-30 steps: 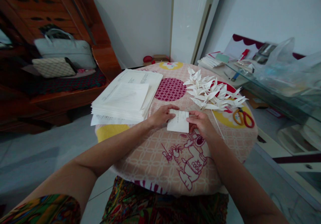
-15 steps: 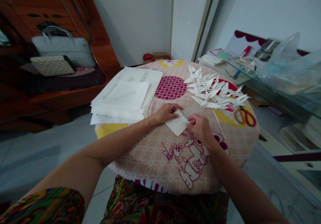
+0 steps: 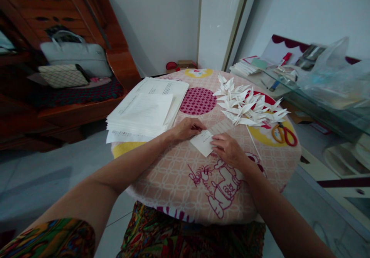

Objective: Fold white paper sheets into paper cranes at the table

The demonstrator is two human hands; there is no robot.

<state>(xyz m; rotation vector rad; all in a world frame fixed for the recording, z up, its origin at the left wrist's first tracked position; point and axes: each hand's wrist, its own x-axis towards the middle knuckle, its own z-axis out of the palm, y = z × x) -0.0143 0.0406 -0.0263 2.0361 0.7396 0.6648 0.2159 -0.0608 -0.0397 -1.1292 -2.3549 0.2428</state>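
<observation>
A small folded sheet of paper [image 3: 202, 142] lies on the cloth in front of me, a few lines of print on it. A printed flap [image 3: 222, 126] of paper extends from its upper right side. My left hand [image 3: 187, 128] has its fingers curled together at the folded sheet's upper left edge; the fingertips are partly hidden. With fingers stretched out and slightly apart, my right hand [image 3: 228, 148] rests on the right edge of the sheet. Its thumb is hard to make out.
A paper stack [image 3: 141, 111] stands on the round table's patterned cloth [image 3: 170, 181] at left. Several folded paper cranes [image 3: 245, 103] cluster at back right, near a thin white stick [image 3: 254, 142] and orange-handled scissors [image 3: 285, 134]. A glass shelf [image 3: 312, 108] borders the right side.
My right hand's fingers have straightened from a pinch and moved left over the sheet's edge. My left hand has slid slightly left along the sheet.
</observation>
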